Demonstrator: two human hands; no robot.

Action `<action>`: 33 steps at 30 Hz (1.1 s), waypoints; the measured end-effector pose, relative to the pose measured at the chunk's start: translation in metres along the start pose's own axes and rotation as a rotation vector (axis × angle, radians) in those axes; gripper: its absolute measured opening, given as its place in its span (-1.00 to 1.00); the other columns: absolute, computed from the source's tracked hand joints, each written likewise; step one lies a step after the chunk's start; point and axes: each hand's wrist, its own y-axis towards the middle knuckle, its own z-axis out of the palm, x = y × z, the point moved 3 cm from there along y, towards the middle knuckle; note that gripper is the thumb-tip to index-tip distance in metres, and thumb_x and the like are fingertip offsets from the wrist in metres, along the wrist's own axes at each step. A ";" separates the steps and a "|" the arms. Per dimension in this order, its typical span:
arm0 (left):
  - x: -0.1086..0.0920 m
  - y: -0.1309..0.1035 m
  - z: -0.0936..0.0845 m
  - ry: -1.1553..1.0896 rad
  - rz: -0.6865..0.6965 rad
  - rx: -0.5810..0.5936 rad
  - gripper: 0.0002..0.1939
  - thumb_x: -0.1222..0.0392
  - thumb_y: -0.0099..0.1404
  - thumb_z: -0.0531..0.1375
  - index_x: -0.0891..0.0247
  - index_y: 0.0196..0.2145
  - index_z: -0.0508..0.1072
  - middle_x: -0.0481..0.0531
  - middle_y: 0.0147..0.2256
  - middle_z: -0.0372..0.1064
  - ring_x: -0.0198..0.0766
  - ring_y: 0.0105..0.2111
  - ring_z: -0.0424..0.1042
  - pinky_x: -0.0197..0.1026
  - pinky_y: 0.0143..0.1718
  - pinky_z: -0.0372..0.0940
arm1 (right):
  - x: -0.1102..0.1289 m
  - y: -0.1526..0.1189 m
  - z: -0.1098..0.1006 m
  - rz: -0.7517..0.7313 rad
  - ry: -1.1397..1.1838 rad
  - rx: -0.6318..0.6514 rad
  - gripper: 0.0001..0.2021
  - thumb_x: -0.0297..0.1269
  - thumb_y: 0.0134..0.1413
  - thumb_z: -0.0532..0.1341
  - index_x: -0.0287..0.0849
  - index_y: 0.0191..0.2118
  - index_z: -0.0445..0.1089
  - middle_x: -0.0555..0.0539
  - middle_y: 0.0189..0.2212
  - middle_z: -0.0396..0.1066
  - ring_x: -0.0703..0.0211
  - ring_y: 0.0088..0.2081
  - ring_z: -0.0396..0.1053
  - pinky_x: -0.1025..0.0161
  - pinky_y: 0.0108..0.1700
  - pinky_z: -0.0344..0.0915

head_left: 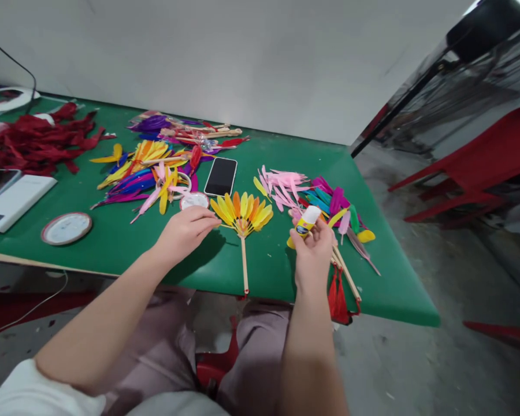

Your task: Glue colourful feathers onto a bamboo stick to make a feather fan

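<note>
The right hand grasped a yellow bottle, while the left hand bent inward, its hold unclear, beside the feather fan to its right, whose feathers a stray brush could have skewed.

Passage one, centre of frame: bare strip of tabletop, which I see running between the feather fan and the right hand. Passage two, above it: narrow gap between the phone and the pink feathers, closed at top by the wall. Passage three, left of centre: bare green between the round white disc and the left hand. Obstructions I list: mixed feather pile, upper left of centre; dark red ribbon heap, far left; red tassels, lower right.
</note>
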 end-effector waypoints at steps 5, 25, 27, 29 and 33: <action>0.001 0.006 0.012 0.166 0.244 0.078 -0.86 0.30 0.22 0.07 0.23 -0.37 0.43 0.00 -0.43 0.42 -0.31 -0.36 0.36 -0.21 -0.29 0.23 | -0.015 0.005 0.002 0.059 -0.135 0.018 -0.50 -0.31 -0.26 0.26 -0.17 -0.11 0.14 -0.14 -0.20 0.37 0.15 -0.20 0.37 0.08 -0.08 0.26; -0.002 0.009 0.030 0.296 0.527 0.051 -0.86 0.36 0.21 0.05 0.27 -0.39 0.40 -0.01 -0.41 0.43 -0.28 -0.30 0.35 -0.20 -0.31 0.15 | -0.024 -0.001 0.007 0.092 -0.271 0.065 -0.52 -0.33 -0.20 0.23 -0.13 -0.08 0.08 -0.07 -0.29 0.37 0.17 -0.27 0.38 0.10 -0.15 0.27; -0.002 0.009 0.030 0.299 0.535 0.044 -0.86 0.36 0.21 0.05 0.27 -0.38 0.40 0.00 -0.40 0.43 -0.28 -0.30 0.35 -0.20 -0.30 0.16 | -0.024 -0.002 0.007 0.096 -0.276 0.068 -0.51 -0.33 -0.20 0.23 -0.13 -0.07 0.09 -0.08 -0.28 0.37 0.16 -0.27 0.38 0.09 -0.14 0.27; -0.003 0.010 0.031 0.293 0.537 0.044 -0.85 0.36 0.22 0.04 0.27 -0.38 0.40 0.00 -0.39 0.43 -0.29 -0.30 0.35 -0.20 -0.30 0.17 | -0.025 -0.002 0.008 0.095 -0.284 0.076 -0.49 -0.33 -0.19 0.22 -0.12 -0.04 0.09 -0.09 -0.25 0.36 0.15 -0.25 0.37 0.09 -0.14 0.26; -0.002 0.010 0.032 0.267 0.527 0.051 -0.86 0.35 0.22 0.05 0.27 -0.36 0.40 0.01 -0.38 0.43 -0.28 -0.29 0.36 -0.19 -0.29 0.18 | -0.027 -0.001 0.010 0.084 -0.316 0.111 -0.53 -0.31 -0.19 0.21 -0.14 -0.06 0.14 -0.12 -0.22 0.35 0.11 -0.23 0.36 0.07 -0.13 0.26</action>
